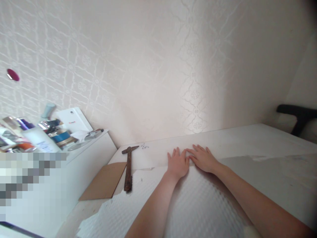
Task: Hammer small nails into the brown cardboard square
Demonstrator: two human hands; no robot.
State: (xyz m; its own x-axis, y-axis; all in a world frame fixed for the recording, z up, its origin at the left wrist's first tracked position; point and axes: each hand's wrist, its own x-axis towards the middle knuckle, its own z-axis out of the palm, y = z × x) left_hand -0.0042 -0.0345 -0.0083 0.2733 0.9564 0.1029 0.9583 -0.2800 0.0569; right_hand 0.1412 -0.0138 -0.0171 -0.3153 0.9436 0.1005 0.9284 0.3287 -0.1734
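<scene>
My left hand [178,163] lies palm down with its fingers spread, at the far edge of a white textured sheet [198,201] on a white tabletop [232,135]. Close beside it, my right hand [201,158] rests flat as well, fingers apart, its fingertips near the left hand's. Neither hand holds anything. To the left lies a hammer [128,168] with a dark wooden handle, its lower part over the sheet's edge. Several tiny dark pieces [144,146], too small to name surely, are scattered by the hammer's head.
A brown cardboard piece [105,181] lies left of the hammer. Further left, a white cabinet [86,158] bears a white box [74,120], a blue tape roll [59,137] and several tubes. Patterned wallpaper [148,66] rises behind the table. A black chair part [297,114] stands at right.
</scene>
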